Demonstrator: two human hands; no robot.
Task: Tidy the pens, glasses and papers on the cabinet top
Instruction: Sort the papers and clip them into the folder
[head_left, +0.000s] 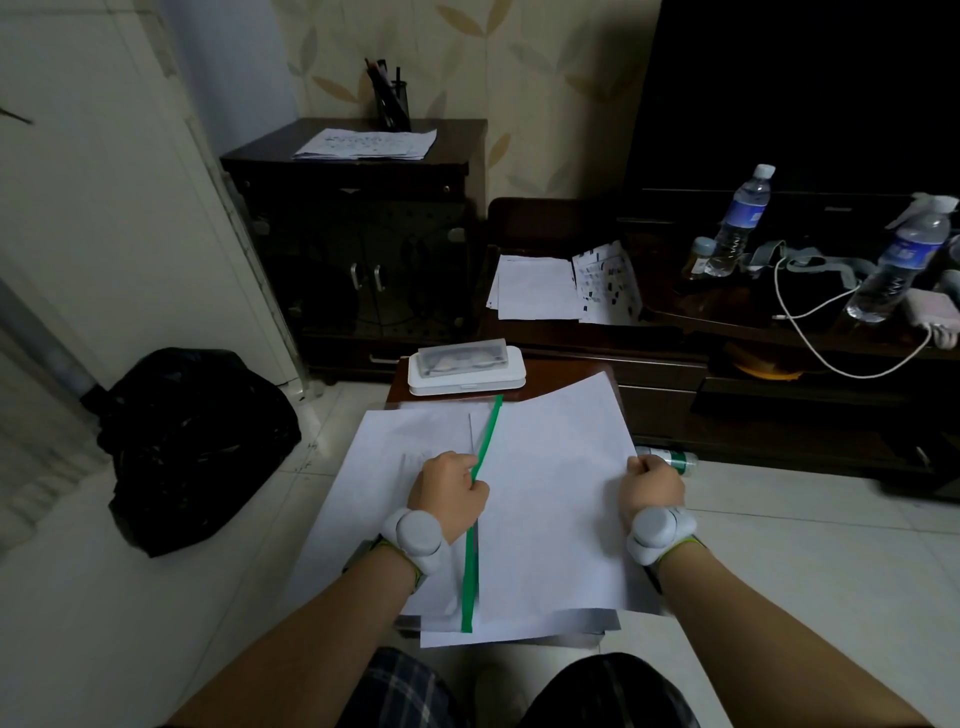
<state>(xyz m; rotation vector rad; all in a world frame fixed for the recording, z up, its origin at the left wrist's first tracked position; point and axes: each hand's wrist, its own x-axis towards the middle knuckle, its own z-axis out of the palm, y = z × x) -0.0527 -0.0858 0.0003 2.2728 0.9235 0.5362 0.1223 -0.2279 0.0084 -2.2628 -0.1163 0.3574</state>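
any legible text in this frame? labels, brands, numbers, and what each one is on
None can be read.
Papers on the cabinet: handwriting or print, too blurred.
Water bottle label: blue, print too small.
Second water bottle label: blurred.
Patterned sheet: dark marks, not legible.
Papers in hand: look blank; faint grey marks by the left hand, unreadable.
Glasses case: no text visible.

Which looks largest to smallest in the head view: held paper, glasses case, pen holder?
1. held paper, though nearest the camera
2. glasses case
3. pen holder, farthest away, so its true size against the case is unsure
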